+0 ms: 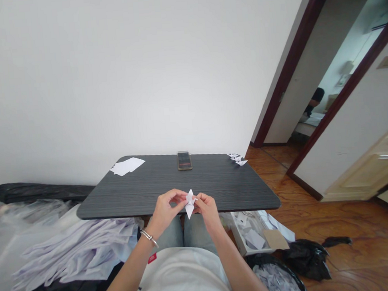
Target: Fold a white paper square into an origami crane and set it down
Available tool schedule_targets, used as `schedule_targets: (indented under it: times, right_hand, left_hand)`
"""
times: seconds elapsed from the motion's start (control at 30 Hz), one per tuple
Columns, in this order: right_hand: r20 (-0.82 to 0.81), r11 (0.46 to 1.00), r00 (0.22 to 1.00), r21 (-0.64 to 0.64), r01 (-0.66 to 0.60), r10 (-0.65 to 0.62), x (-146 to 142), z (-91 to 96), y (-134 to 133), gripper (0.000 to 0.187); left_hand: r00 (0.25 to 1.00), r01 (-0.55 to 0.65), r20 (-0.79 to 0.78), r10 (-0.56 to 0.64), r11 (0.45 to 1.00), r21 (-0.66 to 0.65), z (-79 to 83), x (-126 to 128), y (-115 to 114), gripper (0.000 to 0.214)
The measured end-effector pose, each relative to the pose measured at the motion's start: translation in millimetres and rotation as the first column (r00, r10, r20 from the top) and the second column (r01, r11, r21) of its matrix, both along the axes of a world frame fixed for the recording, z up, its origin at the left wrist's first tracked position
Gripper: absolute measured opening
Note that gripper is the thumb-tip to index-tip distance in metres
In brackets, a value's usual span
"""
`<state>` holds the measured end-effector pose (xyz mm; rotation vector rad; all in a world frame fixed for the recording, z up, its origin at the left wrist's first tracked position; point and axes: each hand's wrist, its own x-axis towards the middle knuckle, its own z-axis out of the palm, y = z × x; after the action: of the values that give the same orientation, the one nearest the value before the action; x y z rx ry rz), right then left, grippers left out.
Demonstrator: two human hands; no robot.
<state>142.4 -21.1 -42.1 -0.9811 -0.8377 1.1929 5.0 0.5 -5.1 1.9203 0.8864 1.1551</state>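
Between my two hands is a small white origami crane point(190, 204), its wings spread and pointing up and down. My left hand point(169, 207) pinches its left side with thumb and fingertips, a silver bracelet point(149, 238) on the wrist. My right hand point(206, 206) has thumb and fingers closed on the crane's right side. Both hands are at the front edge of the dark tabletop point(163, 184). Several folded paper cranes point(238, 159) stand in a row at the far right corner. White paper sheets point(127, 166) lie at the far left corner.
A phone point(184, 160) lies at the table's back edge by the wall. White cloth point(84, 250) is piled on the left. Below right are a box of papers point(254, 237), a black-lined bin of paper pieces point(276, 278) and a black plastic bag point(307, 258). Through the doorway a person point(315, 100) shows.
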Motion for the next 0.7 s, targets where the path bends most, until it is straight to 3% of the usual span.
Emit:
schedule_targets:
  times: [0.33,0.7]
  right_hand:
    - [-0.009,0.999,0.999,0.029,0.031,-0.031,-0.7,-3.6,2.7,0.023]
    - [-0.021,0.997,0.998,0.047,0.062,-0.061,-2.8,0.7,0.4,0.022]
  left_hand:
    - [0.994,-0.022,-0.108,0.034,0.993,0.112,-1.7,1.1,-1.2,0.011]
    - [0.997,-0.044,-0.062,0.055,0.986,0.16,-2.7,7.9,-5.9,0.008]
